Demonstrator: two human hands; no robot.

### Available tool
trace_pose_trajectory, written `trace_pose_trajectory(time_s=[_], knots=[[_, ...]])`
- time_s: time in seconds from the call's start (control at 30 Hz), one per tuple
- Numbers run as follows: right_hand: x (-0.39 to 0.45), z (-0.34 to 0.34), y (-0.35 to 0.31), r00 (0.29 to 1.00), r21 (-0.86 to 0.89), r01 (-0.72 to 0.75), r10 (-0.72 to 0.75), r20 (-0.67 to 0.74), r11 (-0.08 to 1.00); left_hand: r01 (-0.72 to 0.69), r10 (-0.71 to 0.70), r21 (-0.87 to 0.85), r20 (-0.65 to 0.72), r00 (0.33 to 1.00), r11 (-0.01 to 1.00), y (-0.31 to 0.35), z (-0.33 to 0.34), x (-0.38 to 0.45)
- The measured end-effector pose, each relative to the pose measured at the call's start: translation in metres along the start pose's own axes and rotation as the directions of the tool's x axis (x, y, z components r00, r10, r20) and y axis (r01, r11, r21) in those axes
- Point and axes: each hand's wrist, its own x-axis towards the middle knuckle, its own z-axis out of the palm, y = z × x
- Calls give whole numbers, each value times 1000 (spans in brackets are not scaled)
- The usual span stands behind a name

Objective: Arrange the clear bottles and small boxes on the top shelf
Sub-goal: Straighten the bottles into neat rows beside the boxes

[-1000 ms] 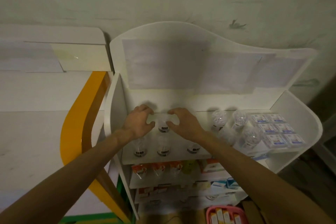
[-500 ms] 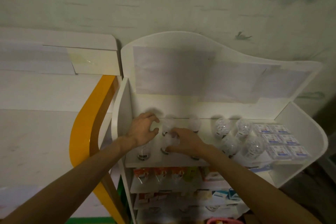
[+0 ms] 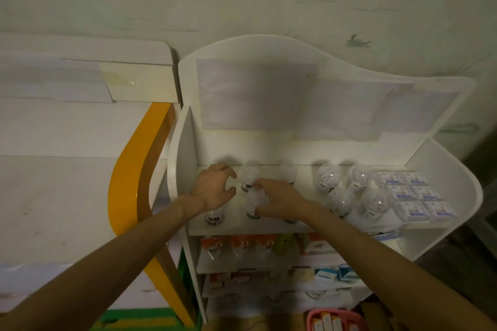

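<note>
On the top shelf [image 3: 269, 228], boxes [image 3: 414, 193] sit gridded at right and most bottles [image 3: 347, 185] stand grouped. The right hand [image 3: 279, 200] holds a front-row bottle [image 3: 256, 199]; the left hand [image 3: 215, 188] hovers, grip wide. Left rows seem unfinished.
</note>
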Motion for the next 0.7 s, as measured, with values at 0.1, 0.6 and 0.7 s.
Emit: trace_pose_trajectory(time_s=[0.1, 0.6, 0.7], knots=[[2, 0, 0, 999, -18, 4, -5, -35, 1000, -7, 7, -19, -10, 1000, 1000, 1, -1, -1], [4, 18, -7, 997, -133, -20, 11, -71, 991, 61, -63, -34, -71, 995, 998, 3, -1, -1], [3, 13, -9, 989, -153, -36, 13, -146, 988, 121, -127, -54, -114, 985, 991, 5, -4, 5]])
